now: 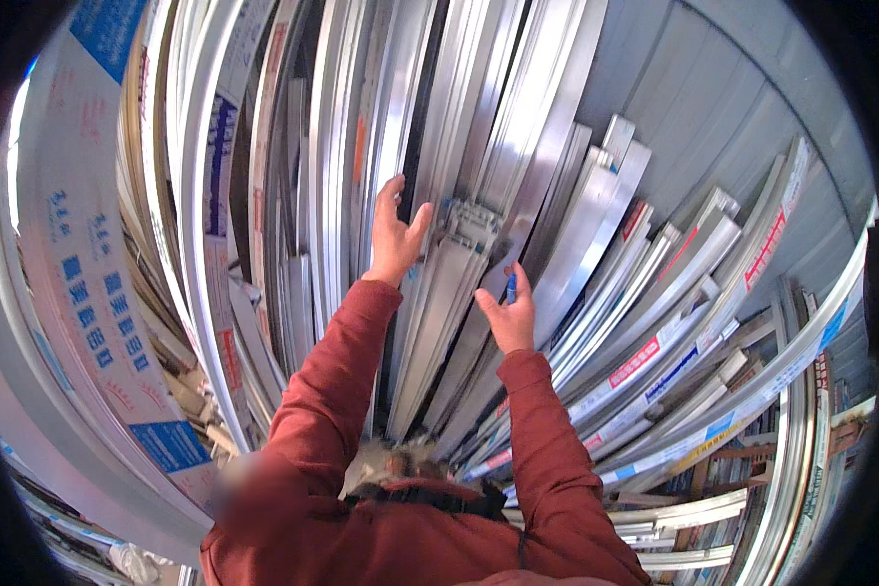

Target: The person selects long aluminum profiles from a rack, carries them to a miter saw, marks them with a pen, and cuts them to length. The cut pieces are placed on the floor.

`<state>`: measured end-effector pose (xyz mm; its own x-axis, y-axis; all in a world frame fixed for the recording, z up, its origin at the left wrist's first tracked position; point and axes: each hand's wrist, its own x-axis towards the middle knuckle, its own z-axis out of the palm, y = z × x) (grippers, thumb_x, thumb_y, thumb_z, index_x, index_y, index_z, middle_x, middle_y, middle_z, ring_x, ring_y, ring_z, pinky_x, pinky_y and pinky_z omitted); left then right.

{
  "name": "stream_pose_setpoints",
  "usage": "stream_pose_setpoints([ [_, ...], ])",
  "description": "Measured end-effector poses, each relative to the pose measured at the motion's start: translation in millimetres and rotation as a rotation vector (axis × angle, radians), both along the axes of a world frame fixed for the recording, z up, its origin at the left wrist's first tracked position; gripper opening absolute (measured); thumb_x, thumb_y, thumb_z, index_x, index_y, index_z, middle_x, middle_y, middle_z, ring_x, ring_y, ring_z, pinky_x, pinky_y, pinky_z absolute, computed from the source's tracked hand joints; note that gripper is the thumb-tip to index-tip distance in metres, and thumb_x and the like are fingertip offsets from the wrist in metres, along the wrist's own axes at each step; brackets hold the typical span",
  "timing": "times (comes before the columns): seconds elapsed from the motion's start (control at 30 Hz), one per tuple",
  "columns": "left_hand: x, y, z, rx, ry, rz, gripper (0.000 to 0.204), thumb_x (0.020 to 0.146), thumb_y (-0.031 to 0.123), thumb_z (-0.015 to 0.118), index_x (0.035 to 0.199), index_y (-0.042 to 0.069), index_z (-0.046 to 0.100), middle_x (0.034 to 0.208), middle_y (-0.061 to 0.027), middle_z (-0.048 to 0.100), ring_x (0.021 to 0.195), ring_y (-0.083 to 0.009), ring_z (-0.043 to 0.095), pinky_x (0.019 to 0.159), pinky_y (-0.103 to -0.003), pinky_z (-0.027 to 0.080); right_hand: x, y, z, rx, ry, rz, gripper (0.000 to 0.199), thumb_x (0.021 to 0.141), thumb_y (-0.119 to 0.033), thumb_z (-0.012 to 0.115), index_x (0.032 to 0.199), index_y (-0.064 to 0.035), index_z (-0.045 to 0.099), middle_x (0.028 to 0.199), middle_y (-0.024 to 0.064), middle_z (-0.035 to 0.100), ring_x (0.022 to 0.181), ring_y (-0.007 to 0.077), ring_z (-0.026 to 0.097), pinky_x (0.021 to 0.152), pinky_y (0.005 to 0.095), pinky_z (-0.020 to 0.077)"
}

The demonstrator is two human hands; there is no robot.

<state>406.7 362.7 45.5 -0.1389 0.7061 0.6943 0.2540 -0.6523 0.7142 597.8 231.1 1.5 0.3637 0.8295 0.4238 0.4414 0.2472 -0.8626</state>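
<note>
The left hand (391, 244) has its grip apart, thumb and finger spread, just left of a bundle of straight, ribbed metal profiles (438, 317), its slotted end far, between the 2 hands. The right hand (511, 320) also shows thumb and finger spread, with a small blue object (511, 286) against 1 finger; whether its grip clamps this, I cannot tell. Long, shiny silver bars (547, 98) stand beyond; seamed grey panels (693, 78) line the far right.

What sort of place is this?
Probably a storeroom or shop for metal profiles: many long silvery profiles are packed side by side, some large pieces in printed blue-and-white wrapping curve along the left, and a grey panelled wall shows behind.
</note>
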Motion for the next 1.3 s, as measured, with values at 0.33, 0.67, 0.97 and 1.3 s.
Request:
stream_pose_setpoints([
  [0.33,26.8,61.3,102.5,-0.239,0.09,-0.211,0.096,0.066,0.028,0.083,0.137,-0.011,0.032,0.122,-0.0271,0.057,0.112,-0.0346,0.059,0.097,-0.038,0.046,-22.5,45.1,4.0,-0.175,0.012,0.028,0.103,0.064,-0.034,0.085,0.143,0.005,0.032,0.136,0.0247,0.048,0.126,0.034,0.049,0.107,0.0366,0.0361],
  [0.67,12.6,31.2,97.5,-0.214,-0.046,-0.187,0.09,0.069,0.025,0.083,0.133,-0.014,0.033,0.117,-0.0269,0.059,0.107,-0.0314,0.061,0.093,-0.037,0.048,-21.0,19.8,8.3,-0.139,0.129,0.01,0.066,0.072,-0.021,0.073,0.132,-0.0035,0.051,0.117,0.0162,0.064,0.105,0.0267,0.063,0.092,0.0339,0.0473],
  [0.97,16.1,63.7,98.5,-0.297,-0.17,-0.545,0.084,0.084,0.05,0.068,0.138,-0.006,0.037,0.131,-0.0175,0.052,0.118,-0.0262,0.052,0.102,-0.036,0.039,-9.2,23.6,-17.8,-0.171,0.087,-0.001,0.049,0.074,-0.029,0.076,0.114,-0.0037,0.062,0.096,0.0144,0.069,0.089,0.0292,0.067,0.081,0.0367,0.0508],
  [1.3,11.9,80.5,143.4,-0.226,-0.104,-0.48,0.073,0.077,0.038,0.077,0.125,-0.009,0.048,0.109,-0.013,0.062,0.098,-0.0182,0.059,0.084,-0.031,0.048,-15.2,17.9,-8.6,-0.156,0.03,-0.007,0.036,0.076,-0.029,0.075,0.1,-0.0047,0.065,0.088,0.0126,0.069,0.082,0.0292,0.066,0.077,0.0381,0.0506],
])
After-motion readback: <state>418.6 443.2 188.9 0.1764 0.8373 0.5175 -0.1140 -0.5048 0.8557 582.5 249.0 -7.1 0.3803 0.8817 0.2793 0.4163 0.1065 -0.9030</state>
